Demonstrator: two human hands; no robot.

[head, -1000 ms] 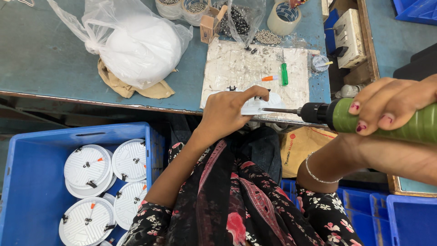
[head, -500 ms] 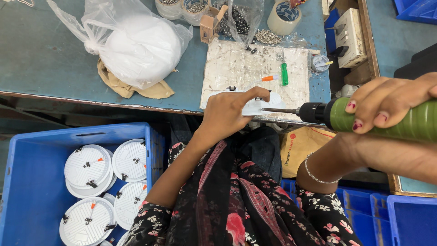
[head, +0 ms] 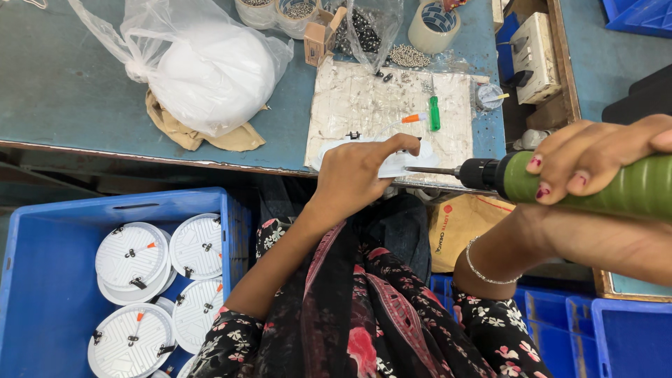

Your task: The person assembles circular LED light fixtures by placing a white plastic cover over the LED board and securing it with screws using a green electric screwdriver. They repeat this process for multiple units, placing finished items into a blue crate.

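At the near edge of a blue-green workbench (head: 84,91), a person's left hand (head: 353,175) lies pressed flat, fingers together, over a white round light fitting (head: 399,164), pinning it to the scuffed white work mat (head: 378,112). The right hand (head: 595,157) is wrapped around the green body of an electric screwdriver (head: 560,185), fingers curled tight on the barrel, with the bit pointing toward nine o'clock and its tip at the fitting's edge just beside the left fingertips. Against the views from a second and half a second ago, nothing has shifted: both hands, tool and fitting sit in the same places, which reads as a fastening being driven or lined up with the part held steady. At twelve o'clock from the fitting lie a small green-handled screwdriver (head: 435,113) and an orange-capped marker (head: 413,118); beyond them, a roll of tape (head: 435,25) and loose screws in a clear bag (head: 367,28). At ten o'clock sits a knotted plastic bag of white material (head: 210,70). At seven o'clock, below the bench, a blue crate (head: 49,280) holds stacked white round fittings (head: 133,255) with spring clips.
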